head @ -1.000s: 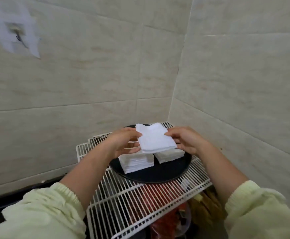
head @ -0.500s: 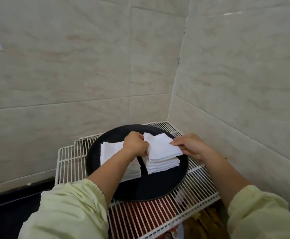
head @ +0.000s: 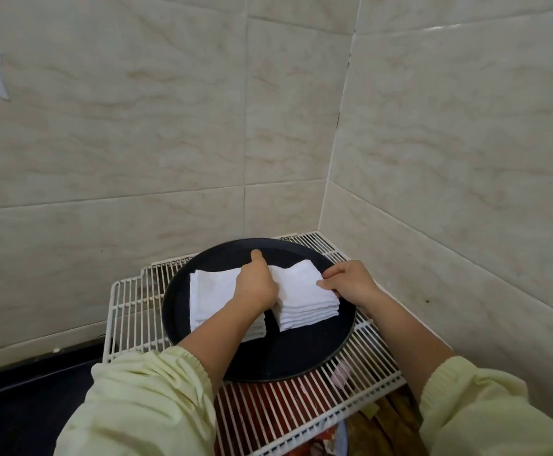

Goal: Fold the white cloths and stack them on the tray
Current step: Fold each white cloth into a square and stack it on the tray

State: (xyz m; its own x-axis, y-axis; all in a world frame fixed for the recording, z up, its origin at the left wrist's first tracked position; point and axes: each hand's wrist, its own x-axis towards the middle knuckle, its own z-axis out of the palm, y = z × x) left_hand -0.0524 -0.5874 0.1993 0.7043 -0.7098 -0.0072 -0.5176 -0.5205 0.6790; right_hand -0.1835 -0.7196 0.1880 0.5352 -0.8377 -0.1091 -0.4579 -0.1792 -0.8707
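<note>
Right hand [head: 350,284] pinches the top cloth [head: 296,279]; left hand [head: 257,286] hides its grip, cannot tell. Line edges up with the stack [head: 308,312] before releasing.

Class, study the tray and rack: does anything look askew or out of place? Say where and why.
The right stack sits skewed to the left stack on the tray, its layers fanned unevenly. A pinkish scrap lies loose at the wire rack by the tray's front edge.
</note>
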